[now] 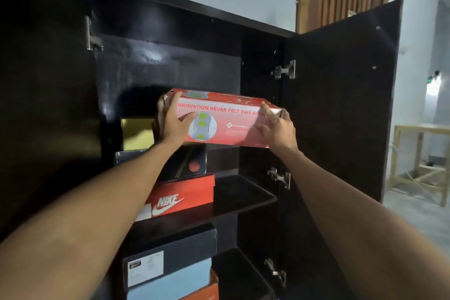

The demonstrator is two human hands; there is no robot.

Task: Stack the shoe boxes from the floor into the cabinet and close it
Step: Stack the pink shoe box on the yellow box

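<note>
A glossy red cardboard shoe box (226,120), rectangular with printed lettering, is held at the open dark cabinet (170,61), above a stack on the upper shelf. The left hand (174,123) grips its left end and the right hand (277,126) curls around its right end. Below it sit three boxes: yellow (136,134), black (192,161) and orange Nike (185,196). The lower shelf holds three more boxes.

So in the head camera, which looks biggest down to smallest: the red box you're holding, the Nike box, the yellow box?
1. Red box, though it's nearest the camera.
2. Nike box, partly behind an arm.
3. Yellow box, mostly hidden, so its true size is unsure.
</note>
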